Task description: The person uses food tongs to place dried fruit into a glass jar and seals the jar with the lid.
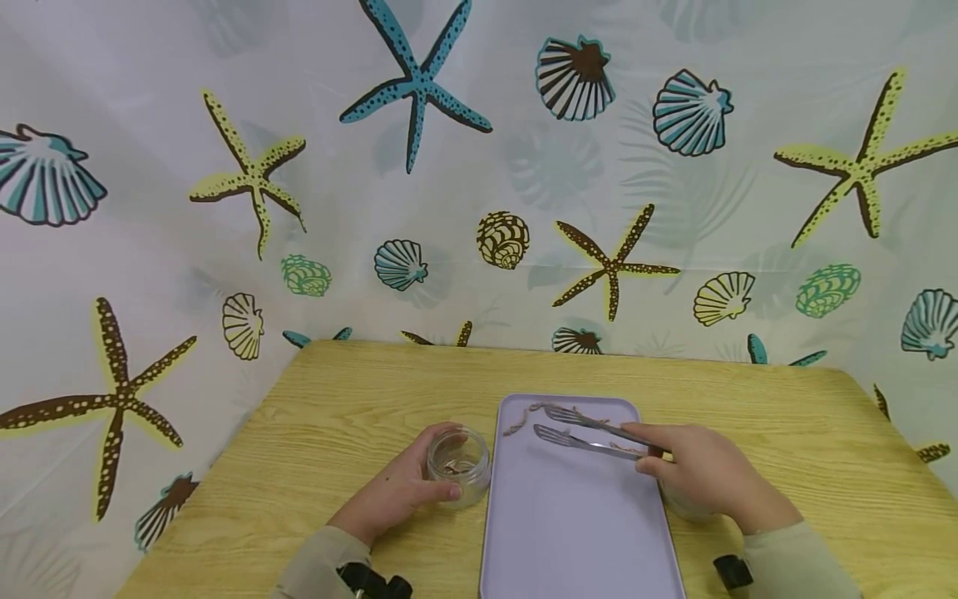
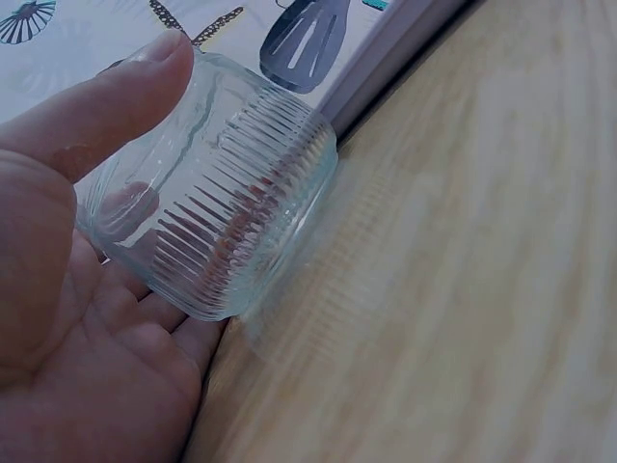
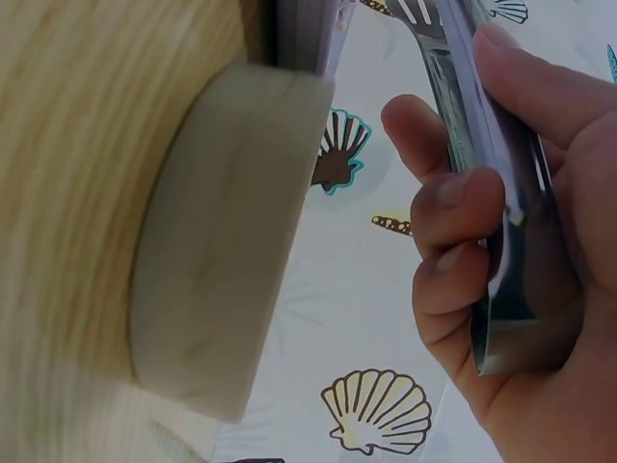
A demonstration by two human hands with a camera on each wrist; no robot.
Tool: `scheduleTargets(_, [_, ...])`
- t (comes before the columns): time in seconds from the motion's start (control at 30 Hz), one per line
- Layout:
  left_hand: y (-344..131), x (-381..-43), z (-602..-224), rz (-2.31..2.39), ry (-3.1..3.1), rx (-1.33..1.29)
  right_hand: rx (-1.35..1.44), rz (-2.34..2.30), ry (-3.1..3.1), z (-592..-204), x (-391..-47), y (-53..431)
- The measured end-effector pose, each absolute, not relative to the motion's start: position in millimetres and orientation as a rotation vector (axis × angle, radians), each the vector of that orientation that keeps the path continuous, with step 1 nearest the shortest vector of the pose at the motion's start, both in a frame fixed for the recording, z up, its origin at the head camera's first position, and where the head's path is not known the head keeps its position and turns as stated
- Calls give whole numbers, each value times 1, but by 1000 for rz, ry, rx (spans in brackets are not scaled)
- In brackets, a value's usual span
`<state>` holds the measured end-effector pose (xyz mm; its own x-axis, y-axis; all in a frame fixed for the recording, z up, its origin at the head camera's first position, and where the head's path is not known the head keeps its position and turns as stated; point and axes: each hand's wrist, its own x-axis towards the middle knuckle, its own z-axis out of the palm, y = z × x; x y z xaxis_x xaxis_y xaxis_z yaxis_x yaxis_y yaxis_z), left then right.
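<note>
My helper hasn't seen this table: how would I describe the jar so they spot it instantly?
On the yellowish table, find the lilac tray. Beside its left edge, the left hand grips the jar. Unlike the pale round object by the tray's right edge, it is clear, ribbed glass.

Near half of the tray (image 1: 576, 528) is passable, jar (image 1: 462, 472) blocking left

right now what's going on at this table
A person's right hand holds metal tongs, tips apart, over the far part of a lilac tray, where thin brownish strands lie. The left hand grips a clear glass jar beside the tray, with brownish bits inside. A pale, round-sided object stands on the table near the right hand.
</note>
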<state>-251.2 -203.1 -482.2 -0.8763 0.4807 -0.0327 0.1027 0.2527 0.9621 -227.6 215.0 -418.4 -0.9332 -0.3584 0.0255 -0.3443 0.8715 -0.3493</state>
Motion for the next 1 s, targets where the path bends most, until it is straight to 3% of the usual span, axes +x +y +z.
scheduleTargets(1.0, [-203, -251, -481, 1641, 2226, 542, -549, -431, 3023, -427, -236, 232])
